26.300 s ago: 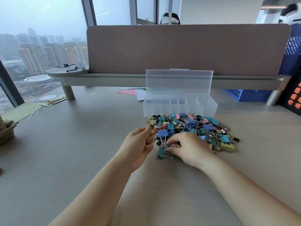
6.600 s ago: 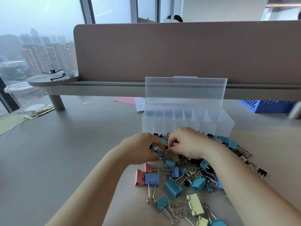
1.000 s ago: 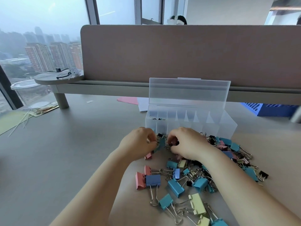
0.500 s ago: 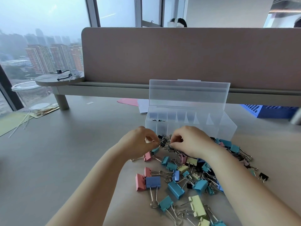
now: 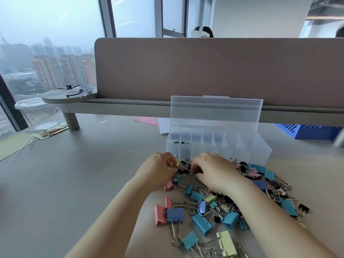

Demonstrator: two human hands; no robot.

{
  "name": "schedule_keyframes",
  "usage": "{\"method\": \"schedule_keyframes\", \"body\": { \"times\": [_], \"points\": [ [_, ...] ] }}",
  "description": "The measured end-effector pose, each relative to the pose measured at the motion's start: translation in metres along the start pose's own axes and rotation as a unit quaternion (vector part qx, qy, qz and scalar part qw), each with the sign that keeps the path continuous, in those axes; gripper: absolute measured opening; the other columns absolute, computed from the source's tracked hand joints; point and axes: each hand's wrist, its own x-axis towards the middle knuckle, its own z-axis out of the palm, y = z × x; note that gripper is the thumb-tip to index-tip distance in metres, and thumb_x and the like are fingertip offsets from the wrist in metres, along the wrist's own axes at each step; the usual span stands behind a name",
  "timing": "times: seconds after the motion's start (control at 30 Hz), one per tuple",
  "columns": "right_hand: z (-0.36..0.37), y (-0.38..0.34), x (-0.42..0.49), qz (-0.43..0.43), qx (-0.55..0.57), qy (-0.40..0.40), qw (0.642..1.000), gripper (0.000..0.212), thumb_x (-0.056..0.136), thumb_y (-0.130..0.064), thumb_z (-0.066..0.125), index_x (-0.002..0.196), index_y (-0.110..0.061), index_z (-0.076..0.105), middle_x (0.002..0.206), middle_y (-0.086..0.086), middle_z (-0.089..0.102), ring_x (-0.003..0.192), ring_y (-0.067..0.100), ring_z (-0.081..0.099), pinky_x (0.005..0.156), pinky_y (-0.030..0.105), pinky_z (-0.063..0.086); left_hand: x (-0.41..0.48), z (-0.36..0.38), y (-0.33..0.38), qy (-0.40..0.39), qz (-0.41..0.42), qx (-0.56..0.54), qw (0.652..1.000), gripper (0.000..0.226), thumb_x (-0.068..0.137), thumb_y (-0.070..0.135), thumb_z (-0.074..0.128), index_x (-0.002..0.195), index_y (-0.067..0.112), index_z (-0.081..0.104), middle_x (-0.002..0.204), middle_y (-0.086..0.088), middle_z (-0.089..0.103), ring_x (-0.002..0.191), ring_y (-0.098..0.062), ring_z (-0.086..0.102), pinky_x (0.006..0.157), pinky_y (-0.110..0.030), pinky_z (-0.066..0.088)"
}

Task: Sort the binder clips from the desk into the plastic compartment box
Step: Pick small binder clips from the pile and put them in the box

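Observation:
A clear plastic compartment box (image 5: 260,151) stands on the desk with its lid up. A few small black clips (image 5: 179,142) lie in its leftmost rear compartment. A heap of binder clips (image 5: 229,205) in blue, teal, pink, yellow and black spreads in front of the box. My left hand (image 5: 158,171) curls its fingers round small clips at the heap's near-left edge. My right hand (image 5: 214,170) rests curled on the heap right beside it, pinching a small black clip (image 5: 195,173).
A desk divider panel (image 5: 223,71) and a low shelf (image 5: 130,107) run behind the box. Pink and white papers (image 5: 149,121) lie to the box's left, a blue crate (image 5: 314,131) at the right. A person's head shows beyond the divider.
Both hands have dipped lower into the heap just in front of the box; the view has tilted slightly. The loose clips nearby have shifted a little.

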Motion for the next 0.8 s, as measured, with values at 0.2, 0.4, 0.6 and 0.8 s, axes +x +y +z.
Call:
{"method": "schedule_keyframes", "body": {
  "times": [0.2,0.4,0.6,0.8],
  "points": [
    [-0.001,-0.001,0.001,-0.011,-0.007,0.008,1.0,0.025,0.098,-0.023,0.046,0.112,-0.025,0.066,0.113,-0.001,0.06,0.105,0.021,0.055,0.084,0.036,0.048,0.001,-0.002,0.0,0.026,-0.005,-0.028,0.999,0.016,0.093,0.022,0.057,0.107,0.023,0.062,0.104,0.008,0.066,0.091,-0.01,0.059,0.077,-0.024,0.048],
    [-0.008,-0.001,0.006,0.054,0.203,0.034,0.977,0.015,0.098,-0.018,0.042,0.101,-0.019,0.057,0.092,-0.005,0.059,0.077,0.014,0.058,0.066,0.028,0.046,-0.001,-0.003,0.002,0.053,0.014,0.053,0.997,0.013,0.091,0.029,0.059,0.101,0.035,0.063,0.116,0.009,0.052,0.105,-0.013,0.054,0.077,-0.026,0.046],
    [-0.01,0.006,0.009,0.156,0.448,0.017,0.88,0.027,0.097,-0.006,0.038,0.093,-0.016,0.063,0.091,0.004,0.059,0.061,0.008,0.055,0.052,0.021,0.041,-0.002,-0.005,0.009,-0.008,0.022,0.092,0.995,0.022,0.09,0.027,0.057,0.107,0.038,0.066,0.111,0.011,0.06,0.095,-0.012,0.058,0.075,-0.026,0.051],
    [-0.017,0.005,0.009,0.191,0.727,0.005,0.66,0.023,0.093,-0.01,0.039,0.073,-0.006,0.049,0.066,0.006,0.043,0.048,0.011,0.035,0.036,0.017,0.021,-0.005,-0.001,0.009,-0.042,0.034,0.109,0.993,0.027,0.094,0.039,0.05,0.118,0.036,0.061,0.119,0.005,0.054,0.103,-0.018,0.058,0.087,-0.033,0.051]
  ]
}}
